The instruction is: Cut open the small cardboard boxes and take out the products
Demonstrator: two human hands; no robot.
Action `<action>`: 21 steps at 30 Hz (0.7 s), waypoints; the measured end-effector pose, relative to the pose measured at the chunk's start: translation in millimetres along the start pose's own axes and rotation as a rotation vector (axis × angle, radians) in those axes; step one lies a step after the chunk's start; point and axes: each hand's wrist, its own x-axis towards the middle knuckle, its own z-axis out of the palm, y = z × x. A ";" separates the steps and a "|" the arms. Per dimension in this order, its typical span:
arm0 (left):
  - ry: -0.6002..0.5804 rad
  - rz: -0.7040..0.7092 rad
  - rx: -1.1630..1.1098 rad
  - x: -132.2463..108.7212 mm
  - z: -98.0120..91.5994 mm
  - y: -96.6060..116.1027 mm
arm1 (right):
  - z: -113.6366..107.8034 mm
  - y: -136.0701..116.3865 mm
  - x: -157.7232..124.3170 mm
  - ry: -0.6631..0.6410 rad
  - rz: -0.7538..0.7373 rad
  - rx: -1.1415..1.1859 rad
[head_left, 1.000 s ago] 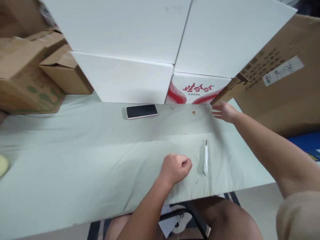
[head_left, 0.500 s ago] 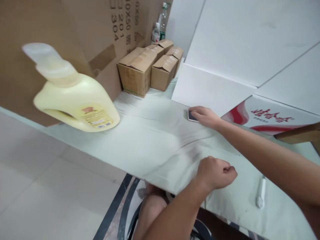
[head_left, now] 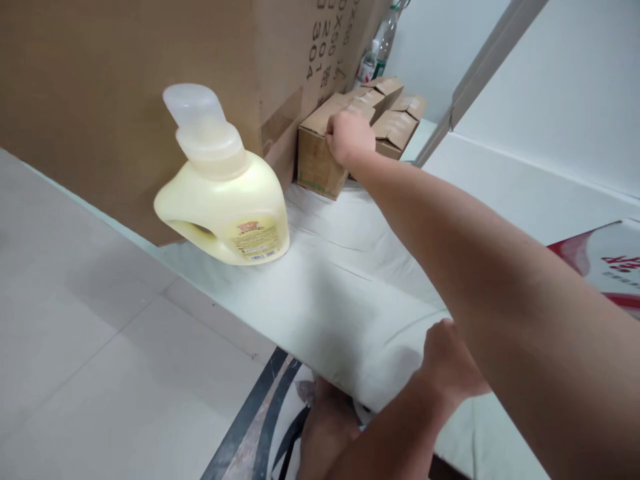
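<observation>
My right hand (head_left: 351,137) is curled closed in front of the nearest small cardboard box (head_left: 319,160), overlapping it in view; whether it touches the box I cannot tell. Its palm is hidden, so anything inside it does not show. Left of it stands a pale yellow jug-shaped bottle (head_left: 225,200) with a translucent cap, a side handle and a printed label. My left hand (head_left: 447,360) rests low over the near side of the table, curled into a fist, its fingers partly covered by my right forearm. The small flat device from earlier is out of sight.
A pale cloth covers the table (head_left: 320,280). Behind the bottle rises a large cardboard box (head_left: 125,100). More small boxes (head_left: 397,128) and clear plastic bottles (head_left: 385,43) stand at the back. A red-and-white printed box (head_left: 600,260) is at right.
My right hand has left the flat device and moved left and forward to the small boxes, now curled. My left hand stays low, now partly behind my right forearm. The view has turned left.
</observation>
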 end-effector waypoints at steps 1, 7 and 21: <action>0.004 0.008 0.001 -1.0 -2.8 -0.5 | -0.4 0.6 -0.2 0.001 0.023 -0.007; 0.039 -0.023 -0.020 -14.3 -26.9 7.4 | -9.3 9.6 -23.9 0.022 0.033 -0.079; 1.248 0.448 -0.099 -43.5 -73.9 13.1 | -102.5 144.0 -265.4 0.245 0.125 0.158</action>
